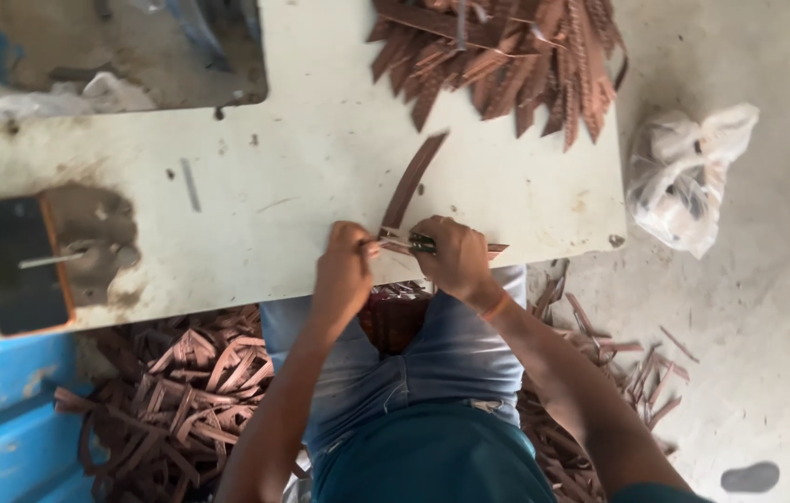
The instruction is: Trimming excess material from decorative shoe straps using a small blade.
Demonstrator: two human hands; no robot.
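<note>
My left hand (pixel 343 273) pinches the near end of a long brown leather strip (pixel 414 179) at the front edge of a worn white table (pixel 320 140). My right hand (pixel 456 256) grips a small dark-handled tool (pixel 421 244) and presses it on the same strip end, along with a short brown piece (pixel 493 249) that pokes out to the right. The strip runs up and to the right across the tabletop. What kind of tool it is cannot be made out.
A heap of cut brown strips (pixel 507 56) lies at the table's far edge. More strips pile on the floor at left (pixel 181 382) and right (pixel 600 373). A crumpled plastic bag (pixel 684 177) sits on the concrete floor. A black block (pixel 13 265) rests at the table's left.
</note>
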